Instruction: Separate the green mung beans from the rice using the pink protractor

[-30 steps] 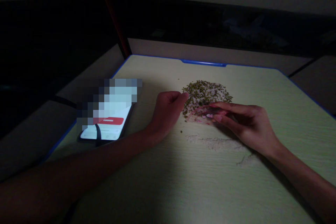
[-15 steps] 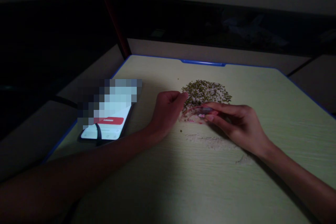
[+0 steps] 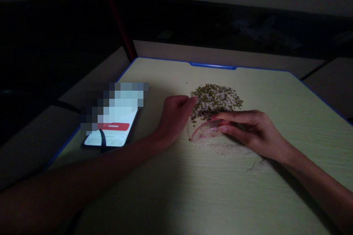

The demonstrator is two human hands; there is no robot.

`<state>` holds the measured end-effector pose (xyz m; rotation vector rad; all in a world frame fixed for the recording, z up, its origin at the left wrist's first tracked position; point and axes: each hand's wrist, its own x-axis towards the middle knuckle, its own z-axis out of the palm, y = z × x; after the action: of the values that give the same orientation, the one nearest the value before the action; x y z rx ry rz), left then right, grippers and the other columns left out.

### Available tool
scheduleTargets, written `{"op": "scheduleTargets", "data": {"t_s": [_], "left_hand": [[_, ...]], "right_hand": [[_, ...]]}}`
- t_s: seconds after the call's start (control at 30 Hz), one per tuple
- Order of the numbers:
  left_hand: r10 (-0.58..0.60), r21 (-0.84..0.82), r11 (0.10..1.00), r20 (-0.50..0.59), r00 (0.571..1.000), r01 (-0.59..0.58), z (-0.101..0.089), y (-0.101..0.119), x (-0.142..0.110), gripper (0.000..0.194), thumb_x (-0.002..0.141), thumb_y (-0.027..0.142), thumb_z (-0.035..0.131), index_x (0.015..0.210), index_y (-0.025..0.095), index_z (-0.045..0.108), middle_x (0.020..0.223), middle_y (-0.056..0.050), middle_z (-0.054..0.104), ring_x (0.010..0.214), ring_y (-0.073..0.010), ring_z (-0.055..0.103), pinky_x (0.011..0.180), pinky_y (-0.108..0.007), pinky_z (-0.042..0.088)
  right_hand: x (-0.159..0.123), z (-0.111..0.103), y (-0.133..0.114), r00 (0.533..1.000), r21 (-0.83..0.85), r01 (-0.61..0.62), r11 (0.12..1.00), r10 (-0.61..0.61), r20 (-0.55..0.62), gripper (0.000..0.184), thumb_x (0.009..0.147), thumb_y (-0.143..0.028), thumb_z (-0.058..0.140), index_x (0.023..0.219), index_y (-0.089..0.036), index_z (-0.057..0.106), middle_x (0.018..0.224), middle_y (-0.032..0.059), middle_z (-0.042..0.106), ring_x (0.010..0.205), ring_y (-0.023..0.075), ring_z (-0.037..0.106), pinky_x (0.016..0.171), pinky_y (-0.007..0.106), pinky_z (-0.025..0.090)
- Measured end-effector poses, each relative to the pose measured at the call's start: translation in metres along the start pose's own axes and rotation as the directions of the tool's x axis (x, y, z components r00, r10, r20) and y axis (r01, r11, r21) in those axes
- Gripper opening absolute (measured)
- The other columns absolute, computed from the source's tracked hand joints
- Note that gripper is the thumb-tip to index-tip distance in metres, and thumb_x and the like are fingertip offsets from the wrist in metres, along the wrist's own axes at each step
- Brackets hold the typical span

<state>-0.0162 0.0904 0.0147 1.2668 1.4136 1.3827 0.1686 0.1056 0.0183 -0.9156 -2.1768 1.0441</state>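
Here, right hand (image 3: 263,136) pinches clear plastic piece (image 3: 203,134) on near side of seed pile (image 3: 216,95); left hand (image 3: 176,117) curled at pile's left edge, cannot tell if holding anything. Plastic looks light, thin, bendy, perhaps slippery; best held by reddish rim (image 3: 198,129).

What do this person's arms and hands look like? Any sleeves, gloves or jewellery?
The left hand and right hand are ungloved. Both forearms are bare: no sleeve, watch or bracelet shows. No ring is visible, though dim light hides finer detail.
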Motion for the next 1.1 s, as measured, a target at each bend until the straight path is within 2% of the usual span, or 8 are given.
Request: {"op": "scheduleTargets", "data": {"t_s": [0.17,0.3,0.67,0.73,0.87,0.97,1.07,1.1], "left_hand": [[0.005,-0.007,1.000,-0.002,1.000,-0.005,0.000,0.000,0.001,0.042,0.076,0.025,0.050,0.039,0.019,0.032,0.034,0.009,0.026,0.033,-0.0048,0.023,0.039,-0.024,0.018],[0.003,-0.002,1.000,-0.004,1.000,-0.003,0.000,0.000,0.000,0.041,0.076,0.025,0.050,0.039,0.018,0.033,0.034,0.009,0.027,0.032,-0.0048,0.024,0.039,-0.024,0.018],[0.004,0.005,1.000,0.002,1.000,-0.004,-0.001,0.001,-0.001,0.041,0.075,0.025,0.050,0.039,0.019,0.031,0.033,0.009,0.026,0.032,-0.0049,0.024,0.039,-0.024,0.018],[0.011,0.004,1.000,0.005,1.000,-0.011,-0.001,0.000,-0.001,0.040,0.075,0.026,0.050,0.040,0.019,0.031,0.033,0.009,0.026,0.032,-0.0051,0.024,0.038,-0.024,0.018],[0.038,0.010,0.999,0.013,0.999,-0.038,-0.002,-0.002,0.001,0.039,0.075,0.029,0.048,0.041,0.020,0.031,0.034,0.008,0.027,0.033,-0.0056,0.024,0.039,-0.023,0.019],[0.065,0.035,0.997,0.025,0.998,-0.066,-0.003,-0.003,0.002,0.039,0.075,0.031,0.048,0.042,0.020,0.030,0.034,0.008,0.027,0.033,-0.0061,0.025,0.039,-0.024,0.020],[0.093,0.073,0.993,0.042,0.995,-0.096,-0.003,-0.002,0.001,0.040,0.075,0.032,0.047,0.041,0.021,0.029,0.035,0.008,0.026,0.034,-0.0067,0.025,0.040,-0.024,0.020],[0.104,0.090,0.990,0.049,0.993,-0.108,-0.003,-0.002,0.001,0.039,0.075,0.032,0.047,0.041,0.021,0.029,0.035,0.008,0.027,0.035,-0.0069,0.026,0.040,-0.024,0.020]], "right_hand": [[-0.001,0.002,-0.001,1.000,0.017,0.022,1.000,-0.022,0.008,0.024,0.079,-0.019,0.059,0.100,-0.019,0.069,0.097,0.0037,0.072,0.081,0.0146,0.068,0.071,0.024,0.055],[-0.001,0.009,-0.006,0.998,-0.066,0.058,0.996,-0.060,-0.029,0.024,0.079,-0.019,0.058,0.100,-0.020,0.069,0.098,0.0043,0.071,0.082,0.0161,0.068,0.075,0.027,0.054],[-0.001,0.008,-0.001,0.963,-0.087,-0.062,0.994,0.036,-0.268,0.025,0.075,-0.022,0.062,0.100,-0.021,0.069,0.089,0.0039,0.073,0.075,0.0182,0.067,0.072,0.033,0.054],[-0.001,0.004,-0.003,0.930,-0.032,-0.066,0.997,0.050,-0.364,0.024,0.072,-0.021,0.065,0.095,-0.022,0.070,0.081,0.0027,0.073,0.069,0.0167,0.066,0.070,0.032,0.054],[-0.008,-0.016,-0.007,0.816,0.131,-0.106,0.986,0.161,-0.555,0.022,0.066,-0.016,0.069,0.087,-0.025,0.069,0.070,-0.0001,0.070,0.059,0.0145,0.063,0.062,0.031,0.053],[-0.027,-0.033,-0.003,0.775,0.185,-0.205,0.961,0.275,-0.569,0.019,0.064,-0.018,0.071,0.083,-0.024,0.068,0.057,-0.0018,0.066,0.052,0.0152,0.061,0.055,0.030,0.051],[-0.060,-0.047,0.004,0.717,0.258,-0.322,0.911,0.413,-0.562,0.014,0.064,-0.020,0.072,0.075,-0.022,0.064,0.058,-0.0002,0.067,0.053,0.0164,0.063,0.050,0.028,0.050],[-0.072,-0.050,0.006,0.675,0.291,-0.337,0.895,0.445,-0.589,0.014,0.062,-0.021,0.073,0.072,-0.023,0.063,0.056,-0.0007,0.066,0.050,0.0167,0.062,0.045,0.027,0.049]]}}
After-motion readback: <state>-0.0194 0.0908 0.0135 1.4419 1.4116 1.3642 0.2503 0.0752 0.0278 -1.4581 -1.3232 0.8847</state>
